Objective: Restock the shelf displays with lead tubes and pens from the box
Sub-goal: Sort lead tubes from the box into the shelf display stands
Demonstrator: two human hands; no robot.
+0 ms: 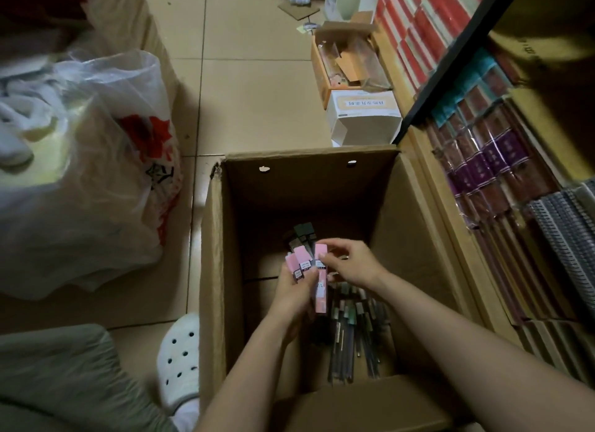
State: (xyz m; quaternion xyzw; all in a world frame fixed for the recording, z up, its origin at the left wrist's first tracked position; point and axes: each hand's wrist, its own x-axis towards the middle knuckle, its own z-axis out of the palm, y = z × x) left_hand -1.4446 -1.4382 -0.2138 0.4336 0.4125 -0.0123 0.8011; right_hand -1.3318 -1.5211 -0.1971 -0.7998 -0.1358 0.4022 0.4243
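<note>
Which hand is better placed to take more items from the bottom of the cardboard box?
The right hand, probably. It pinches only the top of one pink tube and hovers over the loose pens in the cardboard box. The left hand is already full, gripping a fan of pink tubes.

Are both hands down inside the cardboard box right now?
Yes, the left hand grips a bunch of pink lead tubes while the right hand pinches one of them, inside the cardboard box.

Pink lead tubes (304, 265) fanned upright above open cardboard box (415, 225); dark pens (351, 331) heaped on box bottom.
</note>
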